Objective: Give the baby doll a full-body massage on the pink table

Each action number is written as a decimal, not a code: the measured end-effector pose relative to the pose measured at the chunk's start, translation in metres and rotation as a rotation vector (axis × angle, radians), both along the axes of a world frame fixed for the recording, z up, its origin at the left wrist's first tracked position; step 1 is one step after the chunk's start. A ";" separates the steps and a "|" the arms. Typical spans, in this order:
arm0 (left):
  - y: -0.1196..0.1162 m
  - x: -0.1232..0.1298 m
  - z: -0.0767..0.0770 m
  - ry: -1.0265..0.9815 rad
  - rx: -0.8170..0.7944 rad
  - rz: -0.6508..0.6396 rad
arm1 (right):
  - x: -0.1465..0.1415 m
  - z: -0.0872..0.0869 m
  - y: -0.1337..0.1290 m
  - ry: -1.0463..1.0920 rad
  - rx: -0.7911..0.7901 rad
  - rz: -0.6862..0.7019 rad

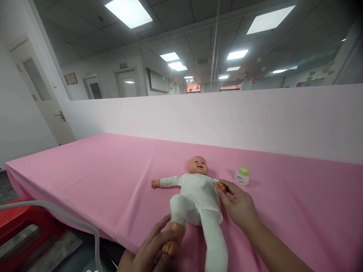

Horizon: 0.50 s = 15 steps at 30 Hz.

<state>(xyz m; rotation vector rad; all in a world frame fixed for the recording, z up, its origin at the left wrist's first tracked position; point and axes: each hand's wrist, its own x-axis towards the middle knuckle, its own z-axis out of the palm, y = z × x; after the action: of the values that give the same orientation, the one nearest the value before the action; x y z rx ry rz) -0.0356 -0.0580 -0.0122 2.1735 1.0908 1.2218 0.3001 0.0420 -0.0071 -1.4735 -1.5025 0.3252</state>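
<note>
A baby doll [200, 190] in a white suit lies on its back on the pink cloth [113, 170], its bald head at the far end and its mouth open. My left hand [155, 243] is wrapped round the doll's foot on the left side, and that leg is bent at the knee. My right hand [239, 202] pinches the doll's hand on the right side, near its body. The doll's other arm stretches out to the left, and its other leg lies straight toward me. A small clear jar [242, 178] with a green lid stands beyond my right hand.
A low white wall [227, 121] with clear glass above it runs behind the table. At the lower left are a red stool [28, 223] and a grey cable [56, 214]. A door [42, 94] is at the far left.
</note>
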 end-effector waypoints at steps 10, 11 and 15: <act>0.016 0.020 0.023 0.028 -0.041 0.044 | -0.018 -0.009 0.000 -0.422 0.205 0.230; 0.018 0.020 0.024 0.031 -0.033 0.028 | -0.017 -0.009 0.001 -0.414 0.204 0.233; 0.018 0.018 0.020 0.025 0.010 0.013 | -0.012 -0.006 0.001 -0.297 0.146 0.202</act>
<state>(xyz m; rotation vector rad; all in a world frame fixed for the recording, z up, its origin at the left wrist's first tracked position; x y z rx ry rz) -0.0180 -0.0404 0.0081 2.1980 1.1136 1.2110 0.2885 0.0434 -0.0131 -1.2972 -1.8778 0.1153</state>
